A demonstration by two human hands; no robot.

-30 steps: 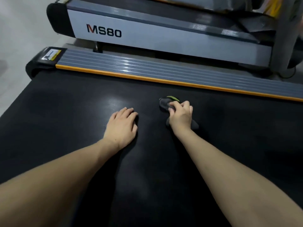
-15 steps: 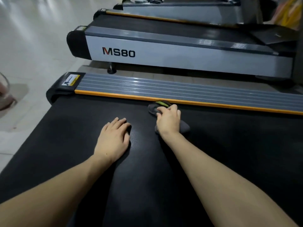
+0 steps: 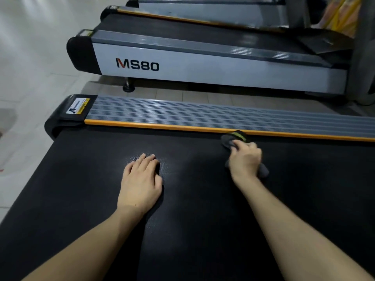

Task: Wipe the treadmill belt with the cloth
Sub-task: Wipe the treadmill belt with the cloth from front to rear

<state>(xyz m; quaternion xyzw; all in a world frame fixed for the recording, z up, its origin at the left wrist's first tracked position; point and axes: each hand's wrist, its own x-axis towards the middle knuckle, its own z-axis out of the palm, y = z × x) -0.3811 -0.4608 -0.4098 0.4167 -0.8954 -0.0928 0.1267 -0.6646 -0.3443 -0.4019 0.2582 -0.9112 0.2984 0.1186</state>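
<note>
Left hand (image 3: 140, 185) flat, right hand (image 3: 245, 161) gripping cloth (image 3: 230, 139) on black belt (image 3: 81, 189).

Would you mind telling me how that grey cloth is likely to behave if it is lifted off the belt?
The cloth looks soft and floppy: it bunches under the right hand, so it would probably droop. It seems light, since it is small and thin. On the textured belt it would likely drag rather than slide freely.
</note>
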